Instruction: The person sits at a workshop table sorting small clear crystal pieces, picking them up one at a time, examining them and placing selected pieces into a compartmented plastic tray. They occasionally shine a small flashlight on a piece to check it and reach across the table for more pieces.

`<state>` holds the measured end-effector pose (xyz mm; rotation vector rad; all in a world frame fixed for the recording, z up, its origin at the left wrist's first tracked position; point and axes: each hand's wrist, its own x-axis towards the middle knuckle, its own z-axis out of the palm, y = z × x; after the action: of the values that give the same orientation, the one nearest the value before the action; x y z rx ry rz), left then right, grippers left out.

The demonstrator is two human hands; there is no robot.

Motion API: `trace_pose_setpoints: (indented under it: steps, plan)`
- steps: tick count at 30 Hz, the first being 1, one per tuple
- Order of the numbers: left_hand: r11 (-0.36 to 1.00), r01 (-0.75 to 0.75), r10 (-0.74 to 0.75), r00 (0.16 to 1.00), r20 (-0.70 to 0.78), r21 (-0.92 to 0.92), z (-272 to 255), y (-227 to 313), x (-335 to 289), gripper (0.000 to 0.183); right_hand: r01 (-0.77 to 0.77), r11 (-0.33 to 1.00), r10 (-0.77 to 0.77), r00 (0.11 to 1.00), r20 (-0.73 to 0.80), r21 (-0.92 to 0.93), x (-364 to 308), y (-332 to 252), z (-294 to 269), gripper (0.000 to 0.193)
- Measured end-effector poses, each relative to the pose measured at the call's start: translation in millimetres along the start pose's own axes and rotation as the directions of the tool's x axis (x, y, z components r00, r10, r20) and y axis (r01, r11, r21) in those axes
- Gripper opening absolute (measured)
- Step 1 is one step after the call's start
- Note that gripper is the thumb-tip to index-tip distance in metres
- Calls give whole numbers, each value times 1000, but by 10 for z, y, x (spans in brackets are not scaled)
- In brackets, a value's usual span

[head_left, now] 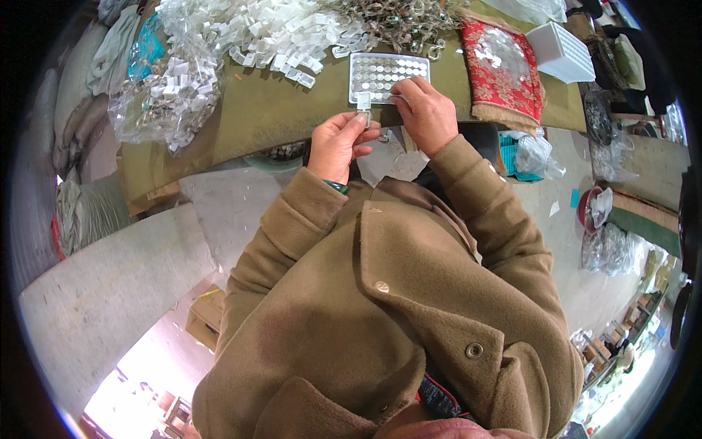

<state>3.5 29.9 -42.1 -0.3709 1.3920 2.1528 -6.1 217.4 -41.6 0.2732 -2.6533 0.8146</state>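
Note:
My left hand [338,143] pinches a small clear plastic box [363,102] between thumb and fingers, its lid standing up. My right hand [428,115] has its fingertips pressed together at the lower right corner of a white tray [352,73]. Whatever those fingertips hold, if anything, is too small to make out. Rows of round silvery discs [387,64] fill the tray on the table [270,110]. Beyond it, to the left, spreads a large heap of small clear and white plastic boxes [270,33].
Dark, metallic-looking small parts [409,18] lie behind the tray. To the right are a red patterned cloth [486,80] with silvery discs on it and a white ribbed block [561,55]. A clear bag [172,95] of small pieces sits at the left table edge.

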Motion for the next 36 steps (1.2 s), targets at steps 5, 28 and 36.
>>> trace_pose_setpoints:
  steps: [5,28,36]
  plan:
    - [1000,-13,13,999,-38,-15,14,0,-23,20,37,996,-35,999,28,-80,14,-39,4,8]
    - [975,-105,100,994,-38,-198,119,-60,-186,26,280,917,-262,960,-100,283,-99,-354,-7,13]
    - [941,-334,337,941,-42,59,132,-70,-247,27,-183,709,75,980,186,681,-75,-271,-56,23]
